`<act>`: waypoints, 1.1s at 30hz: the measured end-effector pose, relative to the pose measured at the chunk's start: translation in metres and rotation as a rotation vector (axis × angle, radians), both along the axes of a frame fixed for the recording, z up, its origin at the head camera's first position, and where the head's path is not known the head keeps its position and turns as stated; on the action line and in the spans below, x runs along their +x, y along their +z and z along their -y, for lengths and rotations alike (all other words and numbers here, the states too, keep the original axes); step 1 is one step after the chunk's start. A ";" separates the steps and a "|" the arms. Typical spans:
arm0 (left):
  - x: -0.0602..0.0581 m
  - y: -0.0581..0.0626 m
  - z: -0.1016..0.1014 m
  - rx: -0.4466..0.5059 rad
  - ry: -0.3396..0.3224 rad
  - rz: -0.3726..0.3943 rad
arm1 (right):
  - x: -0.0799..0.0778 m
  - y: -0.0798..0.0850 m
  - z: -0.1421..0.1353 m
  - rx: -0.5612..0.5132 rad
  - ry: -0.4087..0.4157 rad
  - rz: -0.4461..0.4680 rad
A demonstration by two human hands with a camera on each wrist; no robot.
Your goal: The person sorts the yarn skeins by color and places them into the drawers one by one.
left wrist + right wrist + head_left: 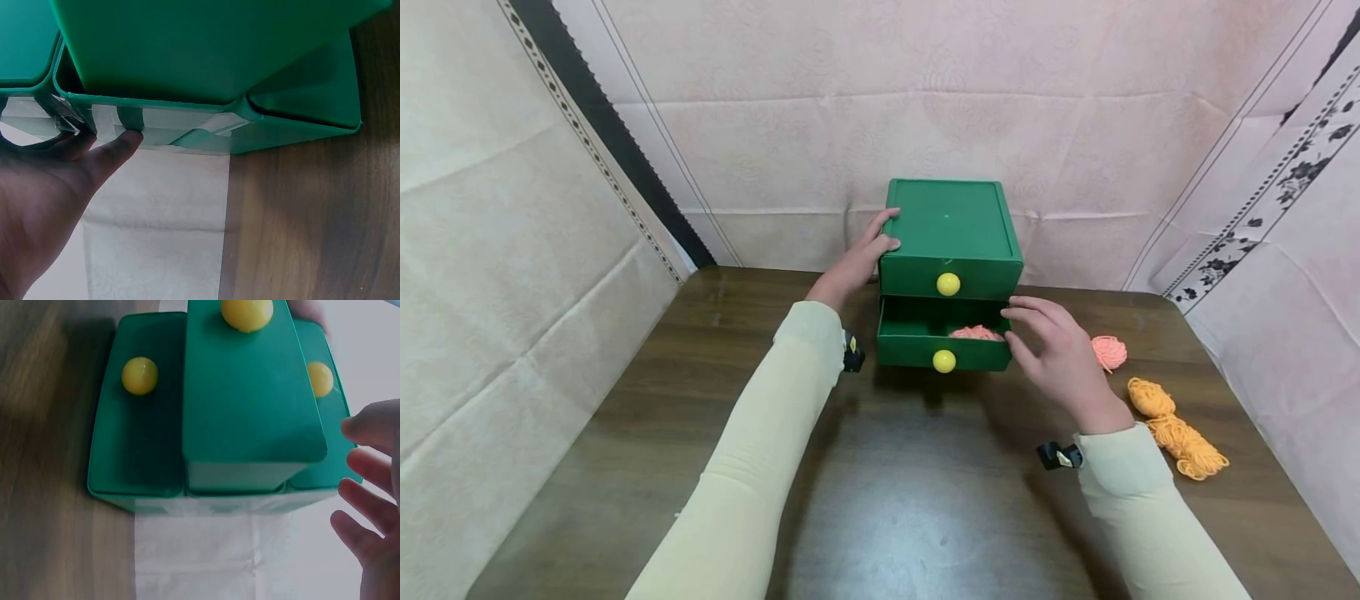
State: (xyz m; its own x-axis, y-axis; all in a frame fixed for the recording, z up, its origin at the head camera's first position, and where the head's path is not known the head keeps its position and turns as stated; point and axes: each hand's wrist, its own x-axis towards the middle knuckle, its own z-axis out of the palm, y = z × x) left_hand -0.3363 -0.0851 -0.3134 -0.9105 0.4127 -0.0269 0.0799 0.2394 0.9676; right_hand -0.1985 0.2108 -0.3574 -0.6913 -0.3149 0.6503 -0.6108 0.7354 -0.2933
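Left grip (859, 262) apart, resting against green drawer cabinet (951, 221) at nine o'clock, likely steadying it; right grip (1063, 358) apart, beside open middle drawer (977, 355) at three o'clock.

Room to pass runs along the left edge of the tabletop (662, 400); the green drawer cabinet (947, 218) and its pulled-out middle drawer (916, 351) obstruct the back, orange yarn (1178, 434) the right edge.

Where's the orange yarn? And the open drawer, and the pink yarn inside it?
Orange yarn (1176, 433): head view, on strands near its middle.
Open drawer (250, 394): right wrist view, on its flat green front.
Pink yarn inside (976, 332): head view, on its top, peeking above the drawer front.
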 end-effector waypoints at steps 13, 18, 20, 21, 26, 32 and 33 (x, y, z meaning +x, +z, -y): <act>-0.008 -0.009 -0.001 0.000 0.018 -0.017 | -0.005 -0.004 -0.021 -0.030 -0.077 0.037; 0.002 0.002 0.000 0.001 -0.004 0.004 | -0.007 -0.005 -0.028 -0.029 -0.108 0.053; 0.007 0.008 0.000 -0.004 -0.011 0.006 | -0.008 -0.005 -0.030 -0.026 -0.114 0.064; 0.010 0.011 0.000 -0.008 -0.014 0.005 | -0.009 -0.005 -0.032 -0.024 -0.118 0.070; 0.017 0.017 -0.001 -0.011 -0.018 0.002 | -0.009 -0.006 -0.037 -0.019 -0.135 0.126; 0.016 0.016 -0.001 -0.016 -0.013 0.003 | -0.011 -0.009 -0.043 -0.017 -0.151 0.206; 0.015 0.016 0.000 -0.016 -0.012 0.005 | -0.012 -0.010 -0.044 -0.017 -0.152 0.215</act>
State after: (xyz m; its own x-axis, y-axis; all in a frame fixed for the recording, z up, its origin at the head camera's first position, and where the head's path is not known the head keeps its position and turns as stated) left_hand -0.3208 -0.0846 -0.2976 -0.9053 0.4231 -0.0378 0.0783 0.2537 0.9641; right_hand -0.2104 0.2552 -0.3674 -0.8525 -0.1873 0.4881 -0.4165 0.8075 -0.4177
